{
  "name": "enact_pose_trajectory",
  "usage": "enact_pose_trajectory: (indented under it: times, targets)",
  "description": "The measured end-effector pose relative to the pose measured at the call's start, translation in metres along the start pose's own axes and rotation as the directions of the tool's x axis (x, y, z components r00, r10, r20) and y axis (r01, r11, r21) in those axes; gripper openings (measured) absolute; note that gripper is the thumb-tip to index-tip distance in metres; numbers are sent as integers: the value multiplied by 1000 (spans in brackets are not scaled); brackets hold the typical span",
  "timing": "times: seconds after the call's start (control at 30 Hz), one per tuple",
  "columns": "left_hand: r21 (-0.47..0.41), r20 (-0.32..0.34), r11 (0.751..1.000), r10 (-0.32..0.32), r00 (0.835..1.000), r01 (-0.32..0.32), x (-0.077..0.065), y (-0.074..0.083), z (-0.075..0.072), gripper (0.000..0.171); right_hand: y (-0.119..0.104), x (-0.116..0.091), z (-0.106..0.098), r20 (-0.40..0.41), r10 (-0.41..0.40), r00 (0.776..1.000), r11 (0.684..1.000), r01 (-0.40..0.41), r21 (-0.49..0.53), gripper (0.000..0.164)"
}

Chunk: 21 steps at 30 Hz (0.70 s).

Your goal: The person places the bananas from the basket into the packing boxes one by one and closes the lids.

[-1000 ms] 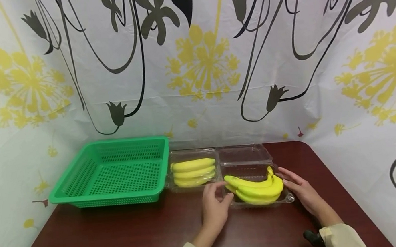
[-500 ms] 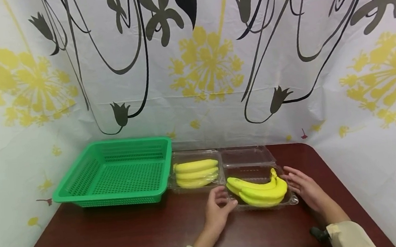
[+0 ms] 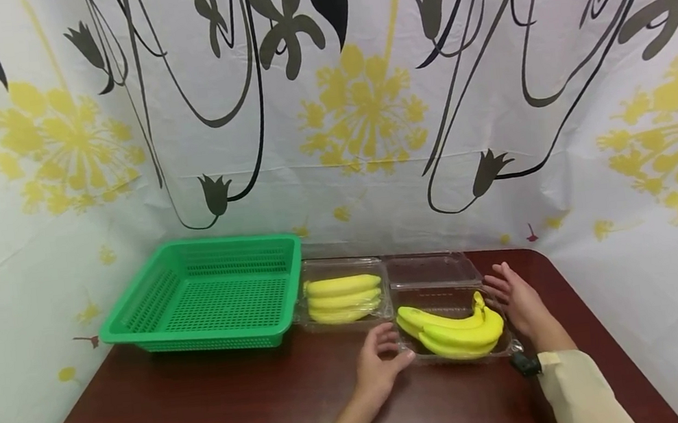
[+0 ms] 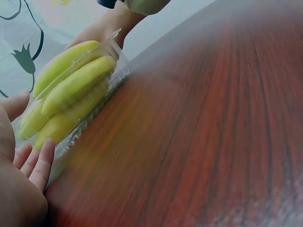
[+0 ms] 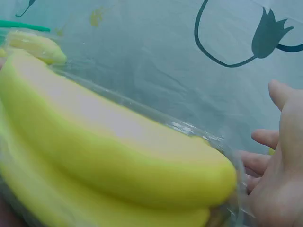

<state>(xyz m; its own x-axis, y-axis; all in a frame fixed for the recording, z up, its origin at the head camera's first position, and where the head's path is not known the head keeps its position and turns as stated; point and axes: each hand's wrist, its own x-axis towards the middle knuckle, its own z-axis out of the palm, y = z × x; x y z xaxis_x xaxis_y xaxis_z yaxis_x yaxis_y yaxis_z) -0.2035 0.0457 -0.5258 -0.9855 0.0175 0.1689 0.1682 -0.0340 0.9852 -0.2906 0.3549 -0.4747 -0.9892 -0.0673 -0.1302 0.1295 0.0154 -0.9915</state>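
A bunch of yellow bananas (image 3: 458,331) lies in a clear plastic clamshell box (image 3: 454,359), whose lid (image 3: 432,269) is folded back. My left hand (image 3: 377,366) is at the box's left front corner, fingers loosely bent and thumb near the front rim. In the left wrist view its fingertips (image 4: 43,163) are by the box's end, and I cannot tell whether they touch it. My right hand (image 3: 524,304) stands beside the box's right side, fingers extended toward the back. The right wrist view shows the right hand (image 5: 279,165) holding nothing.
Left of the box, a second clear box (image 3: 344,264) holds more bananas (image 3: 344,299). A green slotted basket (image 3: 203,339) stands at the back left of the dark red wooden table (image 3: 223,410). A patterned cloth (image 3: 376,207) hangs behind the table.
My right hand has moved back along the box's right side, off the bananas. My left hand has drawn slightly away from the bananas. The head view has shifted a little left.
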Motion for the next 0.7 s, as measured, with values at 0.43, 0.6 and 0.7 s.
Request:
enact_pose_trajectory:
  times: [0.43, 0.6, 0.7]
  targets:
    - [-39, 98, 999, 34, 995, -31, -3, 1, 0, 63, -2, -3, 3, 74, -49, 996, 993, 40, 115, 80]
    - [-34, 143, 999, 38, 989, -33, -2, -2, -2, 64, 1, -7, 0, 60, -79, 995, 989, 70, 132, 77]
    - [-45, 168, 998, 38, 985, -31, -2, -2, -4, 64, 2, -9, 0, 44, -87, 995, 986, 80, 144, 75]
